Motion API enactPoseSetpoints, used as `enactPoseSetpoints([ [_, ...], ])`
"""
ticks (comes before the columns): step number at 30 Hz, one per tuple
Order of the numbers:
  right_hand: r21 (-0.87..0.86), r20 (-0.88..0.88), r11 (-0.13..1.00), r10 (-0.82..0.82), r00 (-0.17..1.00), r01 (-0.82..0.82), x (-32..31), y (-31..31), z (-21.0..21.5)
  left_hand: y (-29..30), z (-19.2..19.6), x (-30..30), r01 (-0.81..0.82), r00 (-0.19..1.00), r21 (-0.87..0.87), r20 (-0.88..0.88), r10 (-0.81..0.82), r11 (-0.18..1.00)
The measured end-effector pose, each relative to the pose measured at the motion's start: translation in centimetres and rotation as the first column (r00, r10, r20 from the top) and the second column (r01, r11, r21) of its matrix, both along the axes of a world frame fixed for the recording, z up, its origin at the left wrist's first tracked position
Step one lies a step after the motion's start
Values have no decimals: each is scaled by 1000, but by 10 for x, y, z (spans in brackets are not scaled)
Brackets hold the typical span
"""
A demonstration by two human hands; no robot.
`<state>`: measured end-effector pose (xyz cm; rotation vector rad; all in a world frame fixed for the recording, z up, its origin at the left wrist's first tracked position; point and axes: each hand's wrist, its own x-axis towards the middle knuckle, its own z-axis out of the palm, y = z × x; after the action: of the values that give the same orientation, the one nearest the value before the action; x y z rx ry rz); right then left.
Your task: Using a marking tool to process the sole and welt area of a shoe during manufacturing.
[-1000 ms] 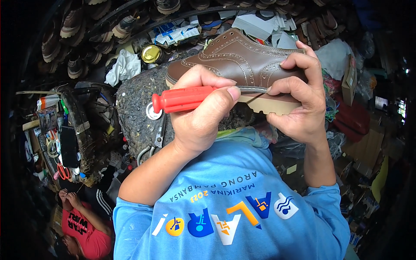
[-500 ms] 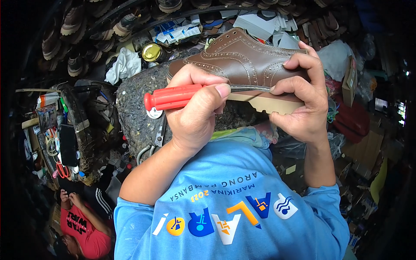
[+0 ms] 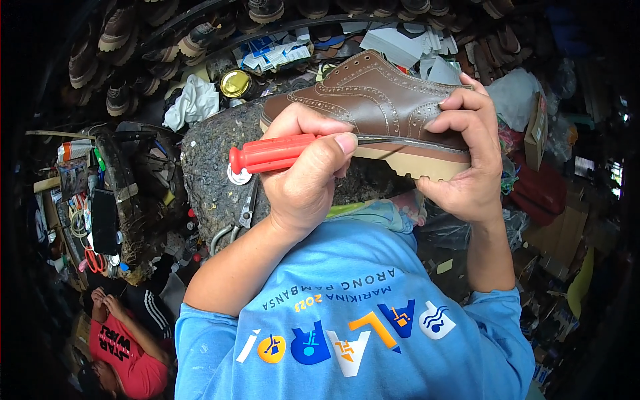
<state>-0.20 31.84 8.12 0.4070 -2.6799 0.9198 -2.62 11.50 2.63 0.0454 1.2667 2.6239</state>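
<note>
A blue shirt [image 3: 333,267] is seen nearest. Beyond its hem, the red handle of a tool [image 3: 275,153] is wrapped by the left hand [image 3: 305,180], its grip closed firmly; the thin shaft is lined up along the edge between upper and sole, and its tip cannot be made out. A brown shoe [image 3: 370,97] is clasped at the heel by the right hand [image 3: 475,173], its toe pointed left above a rough dark block [image 3: 207,150]. Farther off, a white cloth [image 3: 193,103] and a tin [image 3: 236,84] are seen, then more footwear [image 3: 198,40].
</note>
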Motion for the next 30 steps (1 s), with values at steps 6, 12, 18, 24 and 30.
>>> enactPoseSetpoints([
  [6, 38, -17, 998, 50, 999, -49, 1, 5, -4, 0, 1, 1, -32, 999, 37, 21, 31, 999],
  [12, 36, 5, 998, 48, 999, -48, -1, 6, -3, -40, -8, 4, -109, 994, -36, 27, 110, 993],
  [18, 49, 1, 996, 68, 998, -68, -4, 6, -4, -125, -40, 11, -392, 906, -543, -87, 415, 742],
  [24, 81, 7, 992, 95, 995, -95, -5, 7, 1, -163, -72, 23, -278, 927, -688, -10, 374, 670],
  [30, 79, 9, 995, 60, 998, -61, -4, 2, 0, -156, -78, 22, -243, 940, -776, -42, 337, 581],
])
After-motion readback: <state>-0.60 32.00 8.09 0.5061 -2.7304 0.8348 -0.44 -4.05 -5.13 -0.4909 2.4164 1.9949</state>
